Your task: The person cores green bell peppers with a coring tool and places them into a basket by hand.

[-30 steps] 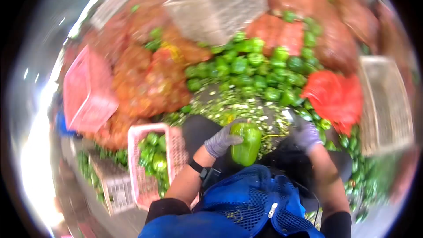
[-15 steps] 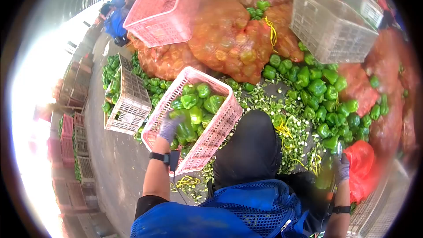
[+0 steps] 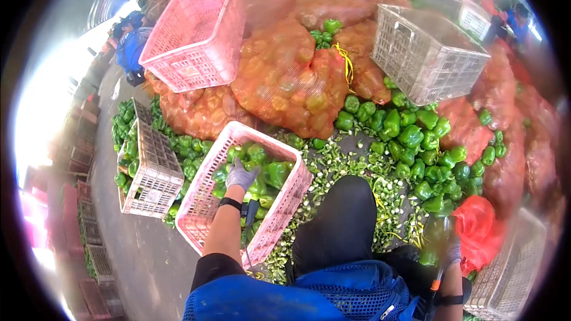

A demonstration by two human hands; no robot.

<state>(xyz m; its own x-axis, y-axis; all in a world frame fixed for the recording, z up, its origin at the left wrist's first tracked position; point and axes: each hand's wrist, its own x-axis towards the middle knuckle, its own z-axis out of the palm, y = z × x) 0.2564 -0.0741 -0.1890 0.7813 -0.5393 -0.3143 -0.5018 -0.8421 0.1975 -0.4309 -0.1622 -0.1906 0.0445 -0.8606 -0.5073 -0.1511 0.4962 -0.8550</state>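
My left hand, in a pale purple glove, reaches into a pink crate. Its fingers are apart, over green bell peppers in the crate, and nothing shows in its grasp. My right hand, also gloved, is low on the right beside a red plastic bag. Its fingers look closed, but what they hold is blurred. A slim piece with an orange part shows just below that hand. Close to it lies a green pepper, partly smeared.
Orange mesh sacks lie ahead, with another pink crate on top at left. A grey crate stands near loose peppers. Cut green scraps cover the floor. A person in blue is at far left.
My left hand has let go of a large green pepper, now among those in the pink crate, and its fingers have opened. The view has shifted, so the crates appear lower and further left.
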